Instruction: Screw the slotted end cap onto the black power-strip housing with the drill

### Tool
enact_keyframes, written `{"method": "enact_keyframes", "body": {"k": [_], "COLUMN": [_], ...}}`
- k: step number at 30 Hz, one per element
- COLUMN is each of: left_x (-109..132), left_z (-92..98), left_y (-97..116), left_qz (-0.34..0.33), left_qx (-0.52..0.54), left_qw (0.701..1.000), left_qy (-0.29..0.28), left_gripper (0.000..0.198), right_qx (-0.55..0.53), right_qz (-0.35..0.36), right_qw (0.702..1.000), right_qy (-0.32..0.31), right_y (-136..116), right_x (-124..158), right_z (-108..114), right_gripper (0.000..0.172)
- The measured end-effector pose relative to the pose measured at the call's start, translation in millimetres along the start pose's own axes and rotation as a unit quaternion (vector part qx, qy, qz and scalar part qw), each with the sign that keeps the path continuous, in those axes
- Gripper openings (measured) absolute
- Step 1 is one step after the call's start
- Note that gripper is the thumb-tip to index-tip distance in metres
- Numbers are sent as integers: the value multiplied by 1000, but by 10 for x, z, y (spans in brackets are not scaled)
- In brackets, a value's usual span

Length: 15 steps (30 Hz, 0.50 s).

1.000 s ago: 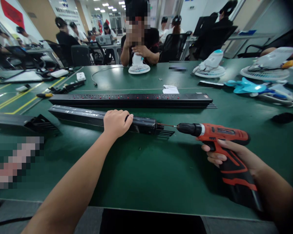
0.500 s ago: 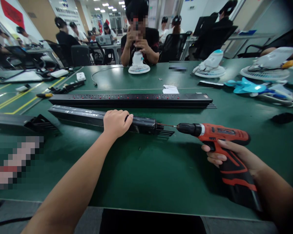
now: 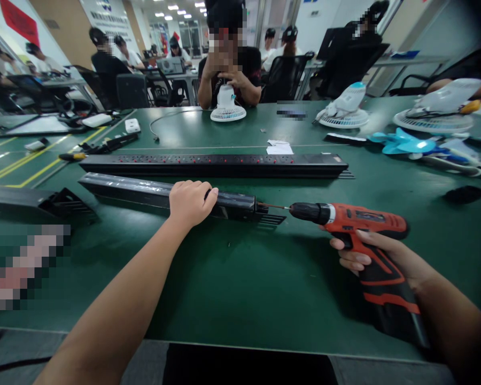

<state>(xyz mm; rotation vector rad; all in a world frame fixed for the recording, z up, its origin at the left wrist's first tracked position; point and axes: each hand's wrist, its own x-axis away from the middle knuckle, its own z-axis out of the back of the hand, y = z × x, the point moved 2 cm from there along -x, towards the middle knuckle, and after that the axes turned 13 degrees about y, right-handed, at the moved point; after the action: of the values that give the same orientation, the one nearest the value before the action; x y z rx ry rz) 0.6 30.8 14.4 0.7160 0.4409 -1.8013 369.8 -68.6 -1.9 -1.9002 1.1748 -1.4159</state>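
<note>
My left hand [image 3: 191,203] is closed around a long black power strip housing [image 3: 132,184] lying on the green table, near its right end. In my right hand [image 3: 369,251] is an orange and black cordless drill [image 3: 369,219], gripped by its handle with fingers at the trigger. A long thin bit [image 3: 274,206] runs from the chuck to the slotted end piece [image 3: 266,218] of the housing; its tip is hidden there. Just behind lies a second black power strip [image 3: 212,166] with a row of red dots along its top.
Across the table [image 3: 232,289] a person [image 3: 250,75] handles a white fan [image 3: 226,104]. More fan parts [image 3: 342,109] and light-blue fan blades [image 3: 409,141] lie at right. Another dark housing [image 3: 20,200] rests at left, and a screwdriver [image 3: 74,156] lies beyond it.
Both my hands, the drill and the housing stay in almost the same place. The person opposite has shifted their hands slightly over the fan.
</note>
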Motion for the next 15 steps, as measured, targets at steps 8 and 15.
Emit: {"method": "enact_keyframes", "body": {"k": [8, 15], "left_x": [0, 4], "left_z": [-10, -17], "left_y": [-9, -17], "left_qz": [-6, -5], "left_qx": [-5, 7], "left_qw": [1000, 1000], "left_qy": [2, 10], "left_gripper": [51, 50], "right_qx": [-10, -10], "right_qz": [-7, -6], "right_qw": [1000, 1000], "right_qy": [-12, -10], "right_y": [-6, -4], "right_x": [12, 8], "right_z": [-5, -13], "right_gripper": [41, 43]}}
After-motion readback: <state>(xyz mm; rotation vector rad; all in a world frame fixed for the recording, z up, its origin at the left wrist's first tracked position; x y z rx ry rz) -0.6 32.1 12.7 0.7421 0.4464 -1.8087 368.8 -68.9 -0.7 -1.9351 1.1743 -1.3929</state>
